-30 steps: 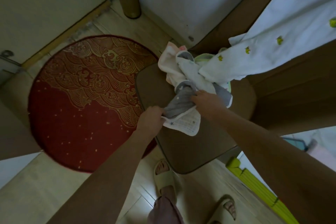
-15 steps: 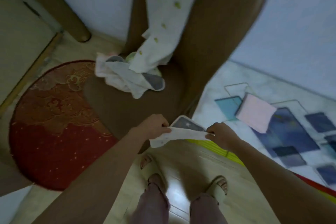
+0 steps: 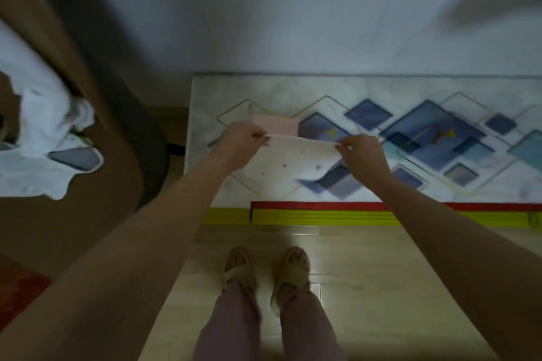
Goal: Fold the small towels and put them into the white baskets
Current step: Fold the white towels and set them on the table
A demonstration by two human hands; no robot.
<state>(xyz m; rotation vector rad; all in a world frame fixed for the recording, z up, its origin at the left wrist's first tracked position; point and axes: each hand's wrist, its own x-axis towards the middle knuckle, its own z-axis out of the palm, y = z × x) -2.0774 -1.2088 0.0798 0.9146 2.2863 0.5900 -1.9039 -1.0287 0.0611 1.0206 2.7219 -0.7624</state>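
A small white towel with faint dots hangs stretched between my hands above the patterned mat. My left hand pinches its upper left corner, and my right hand pinches the upper right corner. Behind the towel, a folded pink towel lies flat on the mat. A heap of other towels and white cloth lies on the brown chair at the left. No white basket is in view.
The mat with blue diamond shapes lies along the wall, edged by a red and yellow strip. The brown chair stands at the left. My feet in sandals stand on the wooden floor.
I have turned right, from the chair to the mat. The towel pulled out of the heap now hangs spread between both hands over the mat.
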